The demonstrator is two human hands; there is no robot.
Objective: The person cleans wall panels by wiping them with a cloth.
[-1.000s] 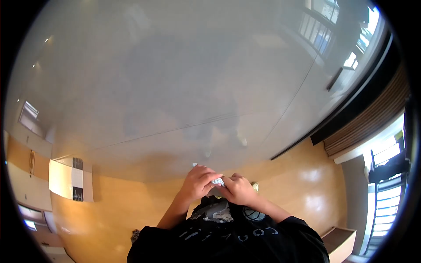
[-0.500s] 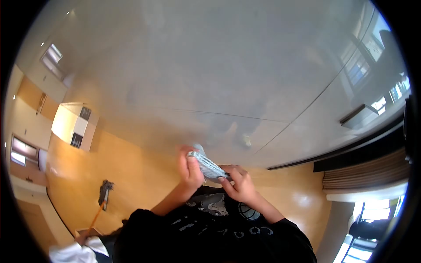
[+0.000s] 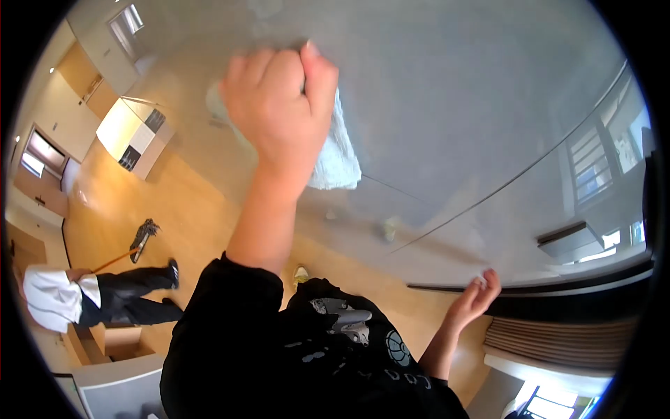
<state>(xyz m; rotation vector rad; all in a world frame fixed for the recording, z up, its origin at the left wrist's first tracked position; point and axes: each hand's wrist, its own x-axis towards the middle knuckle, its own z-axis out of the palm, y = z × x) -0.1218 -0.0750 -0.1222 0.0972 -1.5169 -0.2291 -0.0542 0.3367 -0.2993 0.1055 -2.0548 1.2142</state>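
The left hand, grip clenched on the cloth trailing below and rightward, is nearer — the right hand, loosely spread, is well apart.

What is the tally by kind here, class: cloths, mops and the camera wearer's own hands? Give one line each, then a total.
Cloths: 1, the pale cloth beneath the left hand
Mops: 1, the grey mop at picture left
Wearer's hands: 2, the left hand and the right hand
Total: 4
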